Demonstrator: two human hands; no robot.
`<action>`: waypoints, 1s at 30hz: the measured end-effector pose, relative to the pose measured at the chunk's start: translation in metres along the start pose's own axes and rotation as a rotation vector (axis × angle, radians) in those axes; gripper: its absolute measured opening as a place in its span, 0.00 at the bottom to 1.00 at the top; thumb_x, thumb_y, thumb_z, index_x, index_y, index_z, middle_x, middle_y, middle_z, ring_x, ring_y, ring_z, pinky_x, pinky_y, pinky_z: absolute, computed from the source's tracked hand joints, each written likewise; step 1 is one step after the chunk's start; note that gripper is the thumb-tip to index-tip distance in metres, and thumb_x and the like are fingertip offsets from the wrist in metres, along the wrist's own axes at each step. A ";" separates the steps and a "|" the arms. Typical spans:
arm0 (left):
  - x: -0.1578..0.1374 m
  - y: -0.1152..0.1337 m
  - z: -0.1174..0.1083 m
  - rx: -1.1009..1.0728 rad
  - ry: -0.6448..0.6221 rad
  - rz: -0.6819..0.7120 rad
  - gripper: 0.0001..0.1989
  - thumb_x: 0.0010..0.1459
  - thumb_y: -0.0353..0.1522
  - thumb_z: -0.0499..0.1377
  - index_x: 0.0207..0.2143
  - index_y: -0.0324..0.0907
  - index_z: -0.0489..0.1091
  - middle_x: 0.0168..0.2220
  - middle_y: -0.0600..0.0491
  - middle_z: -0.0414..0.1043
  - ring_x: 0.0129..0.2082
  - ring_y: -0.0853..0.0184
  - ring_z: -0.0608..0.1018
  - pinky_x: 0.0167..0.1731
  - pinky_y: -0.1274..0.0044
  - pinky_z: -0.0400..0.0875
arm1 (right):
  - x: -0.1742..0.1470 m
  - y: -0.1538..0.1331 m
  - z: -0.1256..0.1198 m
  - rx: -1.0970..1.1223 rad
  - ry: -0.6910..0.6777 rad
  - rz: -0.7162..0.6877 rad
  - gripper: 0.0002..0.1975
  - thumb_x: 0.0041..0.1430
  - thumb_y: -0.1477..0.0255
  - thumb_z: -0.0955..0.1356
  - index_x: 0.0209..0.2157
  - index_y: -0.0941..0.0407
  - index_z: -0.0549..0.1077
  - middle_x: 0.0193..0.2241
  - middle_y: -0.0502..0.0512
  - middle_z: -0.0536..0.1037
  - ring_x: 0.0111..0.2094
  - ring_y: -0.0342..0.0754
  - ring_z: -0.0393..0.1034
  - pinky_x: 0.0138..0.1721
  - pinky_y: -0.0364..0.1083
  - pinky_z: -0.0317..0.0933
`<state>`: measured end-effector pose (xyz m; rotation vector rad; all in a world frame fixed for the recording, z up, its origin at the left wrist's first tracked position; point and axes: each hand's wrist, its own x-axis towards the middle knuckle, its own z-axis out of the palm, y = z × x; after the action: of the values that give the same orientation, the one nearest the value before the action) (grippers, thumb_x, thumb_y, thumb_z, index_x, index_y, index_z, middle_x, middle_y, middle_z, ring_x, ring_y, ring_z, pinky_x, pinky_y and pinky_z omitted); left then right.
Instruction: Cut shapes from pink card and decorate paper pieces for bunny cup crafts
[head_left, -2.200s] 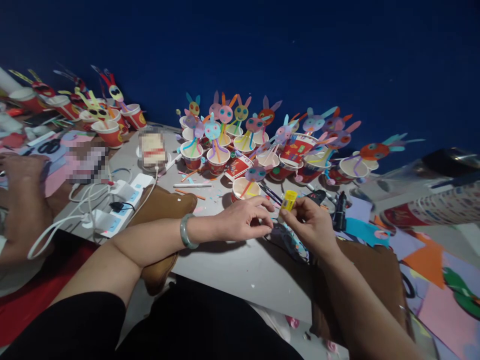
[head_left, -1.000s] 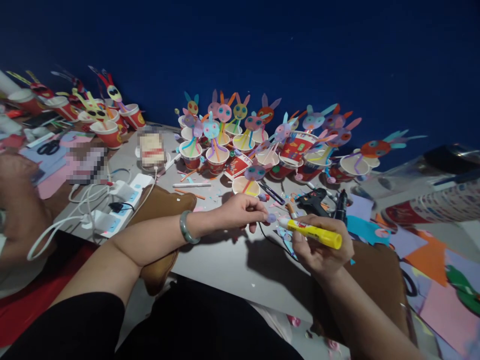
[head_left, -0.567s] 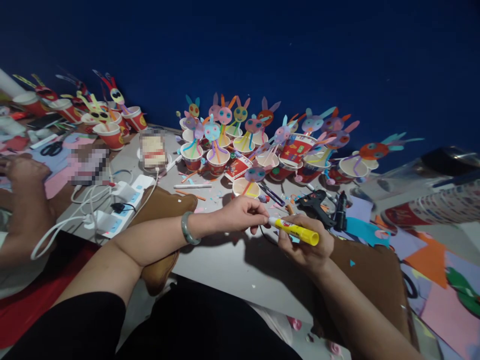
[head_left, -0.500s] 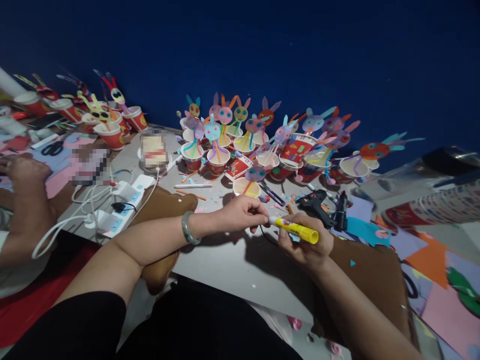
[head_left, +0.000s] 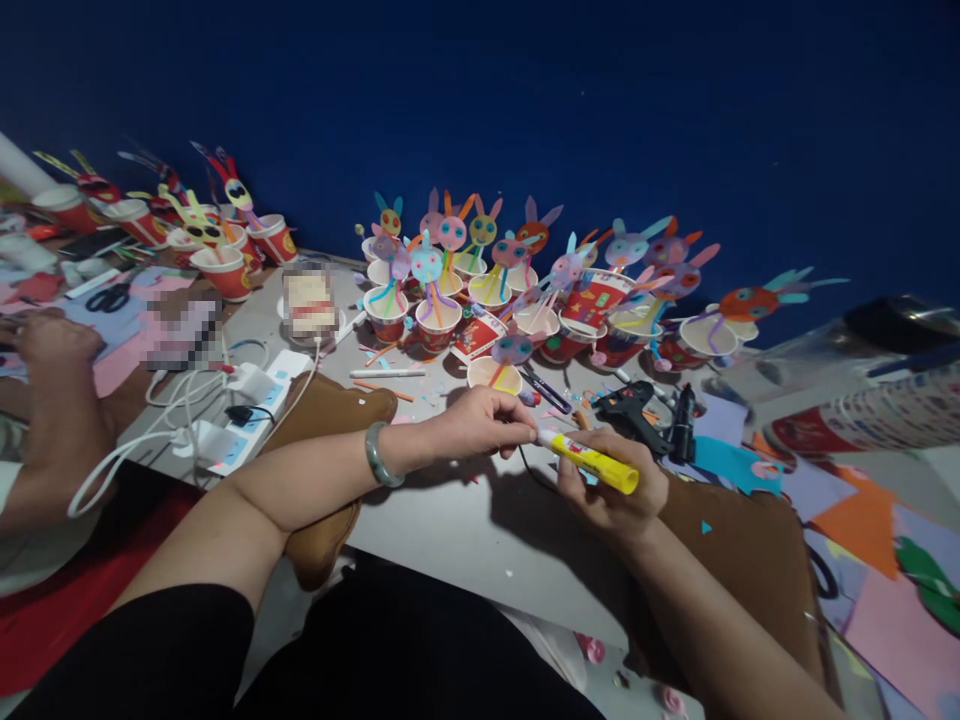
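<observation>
Yellow pen point(head_left: 592, 462), white at the tip end: held above the grey tabletop point(head_left: 457, 530), tip directed toward the left hand point(head_left: 484, 425). Its barrel was gripped by the right hand point(head_left: 619, 495), fingers curled around it. The left thumb and fingertips were drawn into a pinch right at the white tip; whether a small scrap was held between them could not be told. Handling, as judged: light, stiff and smooth, apt to roll if laid flat; best grasped about mid-barrel, with the tip kept clear. A grey-green bangle point(head_left: 384, 455) was worn on the left wrist. Just beyond, a paper cup point(head_left: 480, 375) topped by a purple rabbit head point(head_left: 512, 349) was set beside a dark slim tool point(head_left: 549, 390), perhaps a cutter. To the right, a black glue gun point(head_left: 630, 410) and a black marker point(head_left: 684, 422) were placed. Farther back, rabbit-topped cups point(head_left: 439, 318) were crowded near a dark blue wall point(head_left: 480, 90). At far left, another person's hand point(head_left: 60, 340) was seen.
</observation>
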<state>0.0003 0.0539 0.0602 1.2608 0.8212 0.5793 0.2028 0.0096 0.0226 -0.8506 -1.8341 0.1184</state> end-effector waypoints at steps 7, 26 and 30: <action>-0.001 0.003 0.002 -0.020 0.029 0.007 0.06 0.52 0.30 0.63 0.25 0.37 0.70 0.14 0.61 0.65 0.15 0.79 0.65 0.18 0.84 0.58 | -0.006 0.007 -0.003 -0.147 -0.016 0.119 0.13 0.50 0.71 0.72 0.39 0.51 0.70 0.29 0.55 0.81 0.28 0.53 0.78 0.30 0.53 0.74; 0.000 0.002 -0.003 0.022 0.065 0.023 0.08 0.51 0.33 0.64 0.26 0.37 0.71 0.15 0.60 0.65 0.15 0.79 0.64 0.17 0.84 0.55 | 0.000 0.004 -0.003 -0.274 0.045 0.089 0.13 0.50 0.72 0.72 0.39 0.51 0.71 0.29 0.54 0.80 0.27 0.53 0.76 0.30 0.52 0.73; 0.001 -0.001 -0.004 0.032 0.053 0.008 0.06 0.52 0.32 0.63 0.27 0.36 0.72 0.15 0.60 0.65 0.14 0.79 0.64 0.16 0.84 0.54 | -0.001 0.001 -0.002 -0.150 0.009 0.032 0.16 0.51 0.75 0.71 0.42 0.50 0.69 0.29 0.54 0.81 0.26 0.52 0.77 0.28 0.51 0.72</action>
<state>-0.0022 0.0569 0.0588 1.2826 0.8730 0.6104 0.2050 0.0095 0.0220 -0.9835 -1.8388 -0.0026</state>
